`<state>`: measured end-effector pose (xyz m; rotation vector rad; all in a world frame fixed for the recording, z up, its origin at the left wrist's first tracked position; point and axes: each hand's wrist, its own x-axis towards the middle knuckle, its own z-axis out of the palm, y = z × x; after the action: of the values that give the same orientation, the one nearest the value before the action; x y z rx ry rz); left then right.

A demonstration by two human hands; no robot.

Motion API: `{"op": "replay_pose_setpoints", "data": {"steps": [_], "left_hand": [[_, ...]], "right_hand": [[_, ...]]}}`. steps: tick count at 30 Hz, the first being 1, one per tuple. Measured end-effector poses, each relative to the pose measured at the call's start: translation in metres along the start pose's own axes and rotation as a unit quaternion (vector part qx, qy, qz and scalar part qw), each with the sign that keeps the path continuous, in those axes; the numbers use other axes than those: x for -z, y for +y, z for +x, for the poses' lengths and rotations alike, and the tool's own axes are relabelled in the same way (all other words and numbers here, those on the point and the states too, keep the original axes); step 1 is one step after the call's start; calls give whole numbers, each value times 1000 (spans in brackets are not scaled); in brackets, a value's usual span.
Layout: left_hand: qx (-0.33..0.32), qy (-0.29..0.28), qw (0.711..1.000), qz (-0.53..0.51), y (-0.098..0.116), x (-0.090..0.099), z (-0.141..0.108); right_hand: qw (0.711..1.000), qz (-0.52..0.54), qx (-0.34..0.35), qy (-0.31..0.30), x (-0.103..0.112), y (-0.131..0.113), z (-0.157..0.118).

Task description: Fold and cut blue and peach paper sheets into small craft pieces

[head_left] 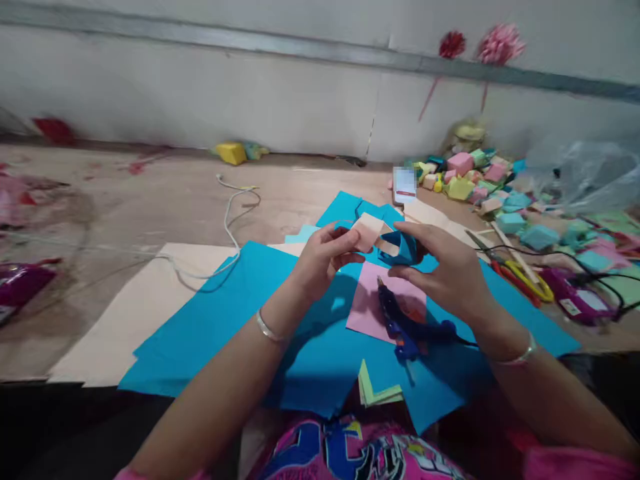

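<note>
My left hand [325, 257] is closed on a small folded peach paper piece [369, 231], pinched between thumb and fingers. Close beside it, my right hand [445, 267] grips a small blue paper box [400, 248] with an open side turned toward the peach piece. Whether the two paper pieces touch is hard to tell. Below the hands a dark blue glue gun [400, 320] lies across a pink paper square [360, 310]. Large blue paper sheets [225, 320] spread under everything, over peach sheets [125, 307].
Scissors [520, 277] and a purple box with cables [575, 297] lie at the right. Behind them is a pile of small coloured paper boxes [470, 180]. A phone [405, 185] stands at the back. A white cable [227, 227] crosses the left side. Folded green paper [375, 393] lies in front.
</note>
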<state>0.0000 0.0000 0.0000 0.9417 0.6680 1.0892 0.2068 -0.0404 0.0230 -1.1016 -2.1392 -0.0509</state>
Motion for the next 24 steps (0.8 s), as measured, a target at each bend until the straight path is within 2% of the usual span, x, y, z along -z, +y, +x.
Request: {"op": "replay_pose_setpoints", "data": {"steps": [5,8,12,15,20,24], "left_hand": [[-16,-3,1000,22,-3,-2,-3],[-9,-9,999,37,-5,-2,-2],[4,-4,999,44,-8,-4,-1],[-5,0,1000,28,-9,-6,-2],[-8,13,1000,23,-7,-6,-4],[6,24,999,32,-8,-3,-4]], "right_hand": [[998,-19,0,68,-5,-5,-4],[993,-59,35,97,-10,-3,-5],[991,-73,66,93,-16,-1,-6],[992,-52,45,103,-17,-1,-7],[998,16,11,57,-14,0,-7],[998,21,10,63,-15,3,-9]]}}
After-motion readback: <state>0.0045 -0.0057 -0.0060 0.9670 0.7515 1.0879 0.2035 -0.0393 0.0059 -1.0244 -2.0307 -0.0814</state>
